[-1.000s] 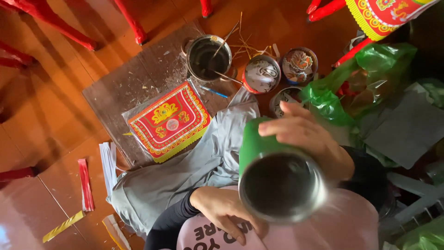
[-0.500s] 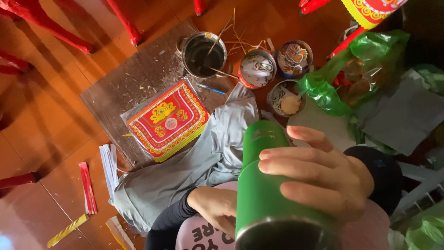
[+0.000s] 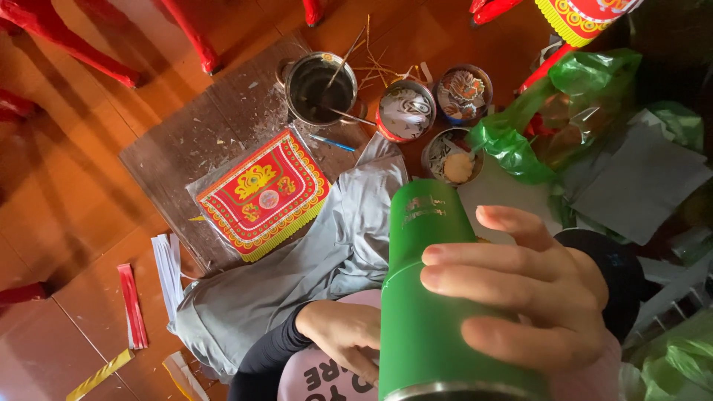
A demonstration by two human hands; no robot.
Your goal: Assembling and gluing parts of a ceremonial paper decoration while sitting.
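Head view: the right hand (image 3: 542, 297) is wrapped around a green flask (image 3: 434, 297), fingers across its lower body, holding it upright and close to the camera, above the lap. The left hand (image 3: 345, 338) rests loosely curled against the pale shirt at the waist, just left of the flask, gripping nothing that can be seen.

The flask looks like stiff metal with a smooth, glossy coat, so it is likely slippery and fairly heavy if filled; a full-hand wrap around the middle, as now, seems the surest hold.

On the wooden floor (image 3: 82, 186) below lie one dark board (image 3: 200, 148), and on it one red-and-yellow paper packet (image 3: 260, 194) and one steel pot (image 3: 321, 87) with sticks in it. Beside the pot stand three small round tins (image 3: 405, 110). One blue pen (image 3: 333, 142) lies near the packet. A green plastic bag (image 3: 564, 111) sits to the right. Red chair legs (image 3: 186, 33) cross the top edge.
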